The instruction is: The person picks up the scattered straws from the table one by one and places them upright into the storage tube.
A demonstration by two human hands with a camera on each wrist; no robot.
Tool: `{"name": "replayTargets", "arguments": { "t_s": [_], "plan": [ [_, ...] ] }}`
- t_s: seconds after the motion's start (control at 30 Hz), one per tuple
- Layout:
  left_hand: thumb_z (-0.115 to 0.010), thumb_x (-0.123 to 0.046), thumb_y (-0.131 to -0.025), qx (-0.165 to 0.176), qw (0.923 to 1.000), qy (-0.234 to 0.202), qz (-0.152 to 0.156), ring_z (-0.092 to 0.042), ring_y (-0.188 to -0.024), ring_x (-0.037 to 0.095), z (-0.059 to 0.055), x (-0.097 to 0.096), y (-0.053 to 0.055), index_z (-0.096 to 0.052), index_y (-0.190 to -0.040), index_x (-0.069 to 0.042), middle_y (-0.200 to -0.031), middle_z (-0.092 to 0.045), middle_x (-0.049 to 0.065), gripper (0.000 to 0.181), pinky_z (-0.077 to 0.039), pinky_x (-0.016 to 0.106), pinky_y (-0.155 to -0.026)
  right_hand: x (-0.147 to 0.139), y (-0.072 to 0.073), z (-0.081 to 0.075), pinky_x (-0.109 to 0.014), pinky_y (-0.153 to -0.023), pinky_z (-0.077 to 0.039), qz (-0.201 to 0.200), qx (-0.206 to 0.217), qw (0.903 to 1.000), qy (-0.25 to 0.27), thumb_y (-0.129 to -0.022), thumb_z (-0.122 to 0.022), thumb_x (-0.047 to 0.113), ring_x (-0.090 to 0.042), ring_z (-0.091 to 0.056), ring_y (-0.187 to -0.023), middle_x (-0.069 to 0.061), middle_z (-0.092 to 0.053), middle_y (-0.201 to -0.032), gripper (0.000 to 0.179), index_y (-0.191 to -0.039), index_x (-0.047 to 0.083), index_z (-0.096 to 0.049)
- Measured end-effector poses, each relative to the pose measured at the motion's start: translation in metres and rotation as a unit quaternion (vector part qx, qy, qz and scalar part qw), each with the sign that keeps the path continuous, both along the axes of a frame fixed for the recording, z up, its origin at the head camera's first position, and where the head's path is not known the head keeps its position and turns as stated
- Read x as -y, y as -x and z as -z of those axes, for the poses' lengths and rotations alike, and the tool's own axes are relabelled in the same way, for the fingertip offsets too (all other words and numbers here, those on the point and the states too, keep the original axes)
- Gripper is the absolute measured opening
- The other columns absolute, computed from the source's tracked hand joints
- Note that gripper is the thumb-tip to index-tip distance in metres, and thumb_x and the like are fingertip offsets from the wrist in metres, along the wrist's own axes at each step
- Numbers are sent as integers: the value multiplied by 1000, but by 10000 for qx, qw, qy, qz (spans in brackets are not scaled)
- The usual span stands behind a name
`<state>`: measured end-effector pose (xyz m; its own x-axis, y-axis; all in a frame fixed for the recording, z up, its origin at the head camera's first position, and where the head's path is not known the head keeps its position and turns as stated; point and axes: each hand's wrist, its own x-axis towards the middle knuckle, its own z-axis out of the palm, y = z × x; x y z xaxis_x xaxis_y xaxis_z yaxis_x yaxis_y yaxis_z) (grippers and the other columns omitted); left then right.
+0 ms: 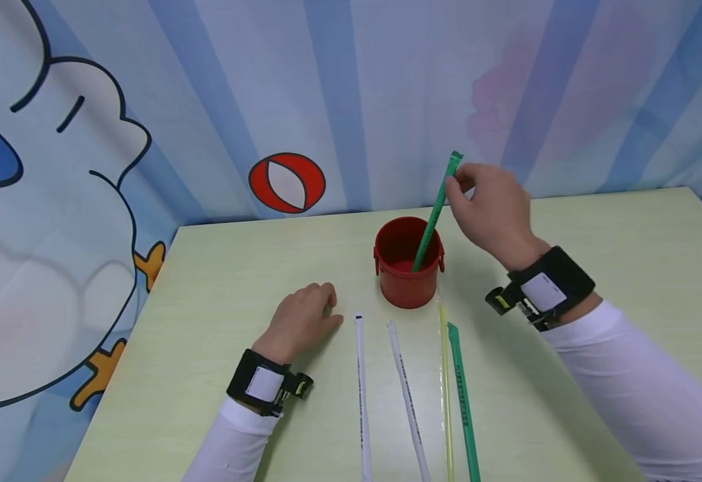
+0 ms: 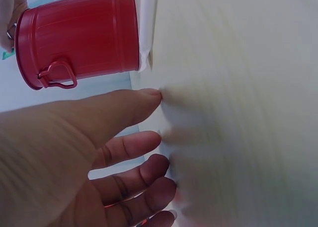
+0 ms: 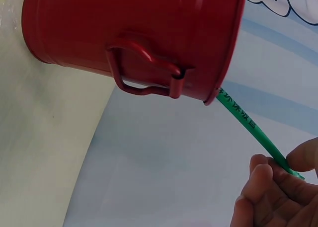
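Observation:
Between thumb and fingers my right hand (image 1: 492, 207) pinches a green paper-wrapped straw (image 1: 438, 207) near its top end. The straw slants down into a red bucket (image 1: 408, 288), its lower part inside the rim; dark printing shows on the wrapper (image 3: 243, 115) in the right wrist view. My left hand (image 1: 303, 318) rests on the table left of the bucket, holding nothing. In the left wrist view its fingers are loosely bent, fingertips right at the tabletop, with the red bucket (image 2: 84, 36) beyond the thumb.
In front of the bucket lie two white wrapped straws (image 1: 361, 395), a yellow straw in clear wrap (image 1: 445, 395) and another green wrapped straw (image 1: 463, 402). They run lengthwise on the pale table (image 1: 206, 301). A printed cloth backdrop (image 1: 381, 100) hangs behind the table and along its left side.

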<state>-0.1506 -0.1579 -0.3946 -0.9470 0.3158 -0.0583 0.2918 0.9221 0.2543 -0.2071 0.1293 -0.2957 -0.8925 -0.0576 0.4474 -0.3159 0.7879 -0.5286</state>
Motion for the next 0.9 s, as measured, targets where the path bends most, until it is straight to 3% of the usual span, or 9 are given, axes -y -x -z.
{"name": "replayTargets", "arguments": {
  "t_s": [0.47,0.9],
  "plan": [
    [-66,-26,-80,3,10000,-10,-8,-45,-66,14,0,-1,0,-54,-91,-13,-73,-48,-1,21,-37,27,-58,3,3,9,-37,-48,-37,-194,295,9993,-100,-93,-39,35,-17,-50,-61,-2,-62,-83,34,-92,13,-65],
    [-66,-27,-80,-32,10000,53,-25,-45,-66,14,1,-2,0,-54,-91,-13,-74,-48,0,21,-37,27,-58,0,-1,12,-37,-52,-40,-325,788,9958,-322,-91,-42,45,-18,-51,-66,-1,-62,-85,39,-93,13,-64]
  ]
}}
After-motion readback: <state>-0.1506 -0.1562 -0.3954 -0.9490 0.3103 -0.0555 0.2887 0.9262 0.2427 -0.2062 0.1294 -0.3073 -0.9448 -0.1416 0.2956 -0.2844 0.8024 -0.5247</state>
